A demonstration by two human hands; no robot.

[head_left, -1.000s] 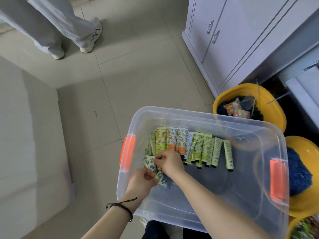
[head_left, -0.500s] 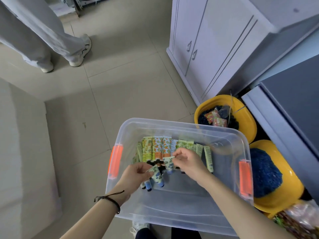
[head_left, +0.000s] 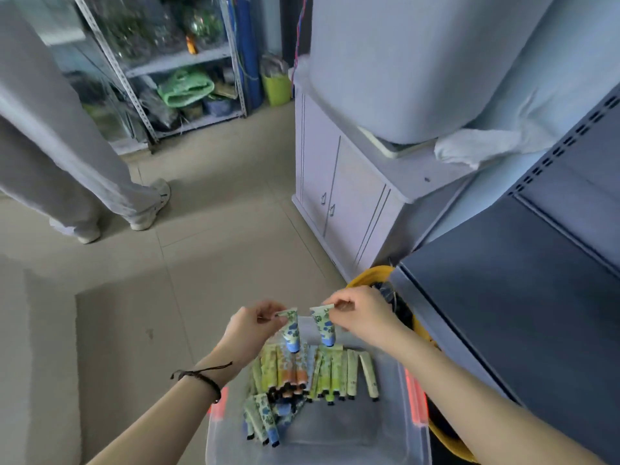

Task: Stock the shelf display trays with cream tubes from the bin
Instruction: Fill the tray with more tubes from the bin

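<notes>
Left hand (head_left: 255, 325) pinches a blue-capped cream tube (head_left: 291, 330) by its crimped end. Right hand (head_left: 364, 313) pinches a second tube (head_left: 324, 327) the same way. Both hang cap-down over the clear bin (head_left: 335, 441), whose near side is cut off. Remaining tubes (head_left: 315, 374) lie inside, labels unreadable. Yellow tub (head_left: 365, 278) is mostly hidden.

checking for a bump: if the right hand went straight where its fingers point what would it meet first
Probably the blue-capped floral cream tube pinched by the left hand, beside the matching tube in the right hand; depth unclear.
</notes>
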